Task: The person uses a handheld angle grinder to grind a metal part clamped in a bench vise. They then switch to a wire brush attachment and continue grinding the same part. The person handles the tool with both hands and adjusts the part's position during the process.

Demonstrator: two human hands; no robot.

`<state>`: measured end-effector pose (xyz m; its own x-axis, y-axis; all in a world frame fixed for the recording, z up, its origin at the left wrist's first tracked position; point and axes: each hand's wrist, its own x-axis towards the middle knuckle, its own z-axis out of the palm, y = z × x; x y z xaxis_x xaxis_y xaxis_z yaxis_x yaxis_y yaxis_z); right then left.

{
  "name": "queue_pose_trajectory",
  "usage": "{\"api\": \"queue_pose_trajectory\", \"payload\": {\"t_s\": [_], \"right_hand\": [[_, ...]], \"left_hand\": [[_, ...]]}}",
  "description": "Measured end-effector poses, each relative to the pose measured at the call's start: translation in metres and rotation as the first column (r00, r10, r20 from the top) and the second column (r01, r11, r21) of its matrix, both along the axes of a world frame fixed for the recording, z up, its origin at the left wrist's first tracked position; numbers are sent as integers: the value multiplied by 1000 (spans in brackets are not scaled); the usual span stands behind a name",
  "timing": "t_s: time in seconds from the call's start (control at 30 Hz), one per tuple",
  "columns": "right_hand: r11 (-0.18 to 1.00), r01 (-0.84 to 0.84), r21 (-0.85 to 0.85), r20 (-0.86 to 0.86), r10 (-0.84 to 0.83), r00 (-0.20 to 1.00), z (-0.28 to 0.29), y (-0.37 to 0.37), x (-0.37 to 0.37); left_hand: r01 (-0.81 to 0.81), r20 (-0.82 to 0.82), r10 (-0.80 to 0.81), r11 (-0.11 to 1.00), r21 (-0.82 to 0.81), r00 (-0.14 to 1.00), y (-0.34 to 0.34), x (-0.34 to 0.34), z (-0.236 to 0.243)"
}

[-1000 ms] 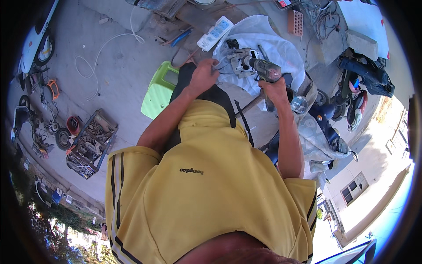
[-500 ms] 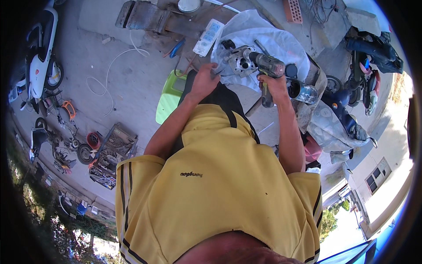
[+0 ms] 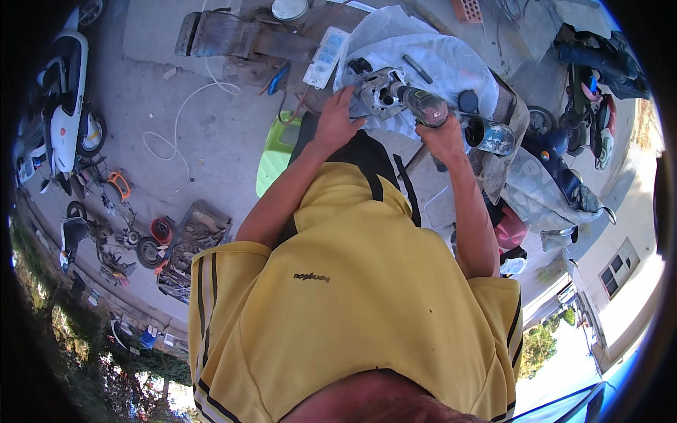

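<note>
My right hand [image 3: 443, 139] is wrapped round the grip of a cordless drill [image 3: 427, 107]. The drill's nose points left and meets or nearly meets a cast metal engine part [image 3: 379, 94] with round holes; whether they touch is hard to tell. That part rests on a whitish plastic sheet [image 3: 451, 60]. Just left of and nearer than the engine part is my left hand [image 3: 338, 121], its fingers stretched out and nothing visible in them. On the sheet also lie a small black part [image 3: 360, 65], a dark metal rod [image 3: 417, 68] and a round black cap [image 3: 467, 101].
A power strip [image 3: 326, 58] lies left of the sheet, near a rusty metal piece [image 3: 233, 35]. A green stool [image 3: 273, 155] is by my left arm. A blue-grey can [image 3: 492, 136] lies right of the drill. A white scooter [image 3: 67, 106] stands far left.
My left hand has gone from curled fingers to stretched ones, closer to the engine part. The drill has tipped, so its grip now hides beneath my right hand. The view has shifted slightly.
</note>
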<state>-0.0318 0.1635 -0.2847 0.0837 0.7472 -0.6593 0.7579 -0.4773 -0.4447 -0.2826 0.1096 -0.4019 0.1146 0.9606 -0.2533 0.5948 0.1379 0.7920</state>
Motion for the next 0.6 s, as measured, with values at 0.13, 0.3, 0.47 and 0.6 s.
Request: {"api": "queue_pose_trajectory", "payload": {"t_s": [0.13,0.3,0.47,0.6], "right_hand": [[983,-140,122,149,122,981,9,-11,-5],[989,-144,-16,123,145,982,4,0,-4],[970,-239,-51,195,244,950,28,0,-18],[953,-303,-11,198,299,933,28,3,-25]], "left_hand": [[32,-31,-33,999,-24,999,9,3,0],[24,-26,-24,1000,-8,999,7,7,-7],[4,-30,-5,1000,-18,1000,6,11,-6],[-2,-41,2,1000,-10,999,10,12,-10]]}}
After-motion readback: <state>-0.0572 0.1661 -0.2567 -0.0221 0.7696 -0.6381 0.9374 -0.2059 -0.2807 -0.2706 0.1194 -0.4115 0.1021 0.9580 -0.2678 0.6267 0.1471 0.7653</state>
